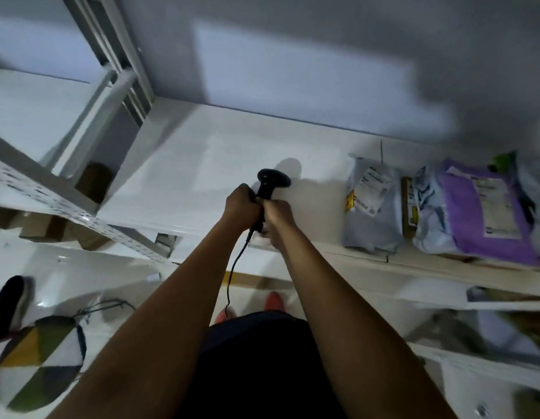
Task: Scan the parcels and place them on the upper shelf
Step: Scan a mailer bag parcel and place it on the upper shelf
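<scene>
**The left hand (243, 207) and right hand (278, 216) meet at the scanner (271, 182)**

The left grips the handle. The right curls against it, its hold unclear. The parcels (368, 207) lie rightward on the shelf (202, 164). Aiming squarely at a label should scan best.

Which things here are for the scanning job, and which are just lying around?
For the job:
black scanner, gripped by the left hand and the right hand
grey parcel
purple parcel
white shelf they lie on

Just lying about:
patterned mat
black shoe
brown box at the left
</scene>
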